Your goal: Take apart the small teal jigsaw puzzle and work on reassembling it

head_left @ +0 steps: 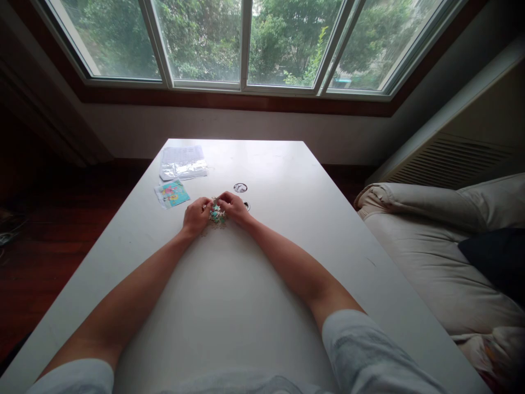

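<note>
A small heap of jigsaw puzzle pieces (217,215), white, green and turquoise, lies on the white table (229,306). My left hand (197,215) closes around the heap's left side, its thumb and fingers curled in on some pieces. From the right, my right hand (233,207) reaches over the far side of the heap with bent fingers pressed together at the pieces. The fingertips of both hands nearly meet, and single pieces between them are too small to make out. Left of my left hand lies a colourful picture card (172,193), mostly turquoise.
A clear plastic bag with a white sheet (183,162) lies at the table's far left. Two round inserts sit in the tabletop, the farther one (240,187) beyond my right hand. A beige sofa (410,235) stands to the right, and windows (205,44) line the wall ahead.
</note>
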Available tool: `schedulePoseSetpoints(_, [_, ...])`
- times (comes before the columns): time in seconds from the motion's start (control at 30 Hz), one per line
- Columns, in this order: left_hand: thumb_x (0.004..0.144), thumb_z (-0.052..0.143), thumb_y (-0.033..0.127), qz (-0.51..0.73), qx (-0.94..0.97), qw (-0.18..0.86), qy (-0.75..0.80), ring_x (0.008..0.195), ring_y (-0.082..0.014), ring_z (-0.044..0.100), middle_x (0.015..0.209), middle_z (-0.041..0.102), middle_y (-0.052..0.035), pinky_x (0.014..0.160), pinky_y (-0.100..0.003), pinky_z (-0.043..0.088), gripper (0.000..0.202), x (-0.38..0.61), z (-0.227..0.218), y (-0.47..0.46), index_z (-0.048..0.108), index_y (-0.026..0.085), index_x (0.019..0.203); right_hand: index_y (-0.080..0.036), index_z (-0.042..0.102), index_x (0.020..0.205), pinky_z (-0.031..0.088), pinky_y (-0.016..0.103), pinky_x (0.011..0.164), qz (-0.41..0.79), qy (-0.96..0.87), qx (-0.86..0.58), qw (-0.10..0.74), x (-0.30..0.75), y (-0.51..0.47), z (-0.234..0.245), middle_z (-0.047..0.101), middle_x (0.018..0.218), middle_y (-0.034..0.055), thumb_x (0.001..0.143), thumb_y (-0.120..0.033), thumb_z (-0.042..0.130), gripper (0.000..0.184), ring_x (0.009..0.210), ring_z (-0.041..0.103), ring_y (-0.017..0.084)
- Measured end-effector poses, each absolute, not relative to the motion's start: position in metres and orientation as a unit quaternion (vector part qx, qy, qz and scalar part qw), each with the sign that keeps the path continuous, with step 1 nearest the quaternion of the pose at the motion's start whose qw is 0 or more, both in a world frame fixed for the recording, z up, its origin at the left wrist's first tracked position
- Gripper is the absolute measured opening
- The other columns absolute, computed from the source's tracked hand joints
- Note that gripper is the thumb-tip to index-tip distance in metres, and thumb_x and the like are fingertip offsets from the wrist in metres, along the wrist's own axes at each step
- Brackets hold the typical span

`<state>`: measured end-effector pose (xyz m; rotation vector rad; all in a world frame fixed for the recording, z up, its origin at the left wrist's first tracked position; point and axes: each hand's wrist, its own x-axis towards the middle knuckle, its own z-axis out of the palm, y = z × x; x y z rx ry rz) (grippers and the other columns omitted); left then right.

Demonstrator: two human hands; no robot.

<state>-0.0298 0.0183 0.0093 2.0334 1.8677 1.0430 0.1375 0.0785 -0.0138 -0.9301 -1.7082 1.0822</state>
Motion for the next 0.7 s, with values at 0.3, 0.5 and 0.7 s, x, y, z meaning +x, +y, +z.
schedulePoseSetpoints(0.3, [0.093, 0.054, 0.041, 0.368, 0.69, 0.115, 0.612, 0.07, -0.0164, 0.06, 0.094, 0.074, -0.0042, 0.069, -0.027, 0.044, 0.027, -0.0278, 0.0117, 0.0169, 0.07, 0.02, 0.098, -0.02, 0.067, 0.089, 0.047, 0.025, 0.07, 0.433, -0.693, -0.376, 0.436, 0.1376, 0.0759, -0.013, 0.068, 0.077, -0.0021, 0.085, -0.035, 0.06, 0.017, 0.072, 0.061, 0.013])
schedulePoseSetpoints(0.5, [0.092, 0.056, 0.044, 0.398, 0.671, 0.158, 0.605, 0.068, -0.0156, 0.06, 0.089, 0.075, -0.0028, 0.066, -0.026, 0.046, 0.029, -0.0318, 0.0064, 0.0205, 0.072, 0.021, 0.098, -0.02, 0.067, 0.09, 0.05, 0.025, 0.07, 0.467, -0.69, -0.348, 0.429, 0.138, 0.0795, -0.0155, 0.07, 0.078, -0.0005, 0.088, -0.038, 0.059, 0.02, 0.07, 0.064, 0.013])
schedulePoseSetpoints(0.7, [0.092, 0.055, 0.045, 0.414, 0.665, 0.184, 0.594, 0.066, -0.0147, 0.06, 0.082, 0.074, -0.0011, 0.065, -0.025, 0.045, 0.03, -0.0318, 0.0045, 0.0211, 0.072, 0.021, 0.097, -0.018, 0.066, 0.088, 0.051, 0.025, 0.069, 0.512, -0.669, -0.316, 0.435, 0.1385, 0.0804, -0.0139, 0.069, 0.077, 0.0002, 0.086, -0.039, 0.062, 0.021, 0.069, 0.064, 0.013])
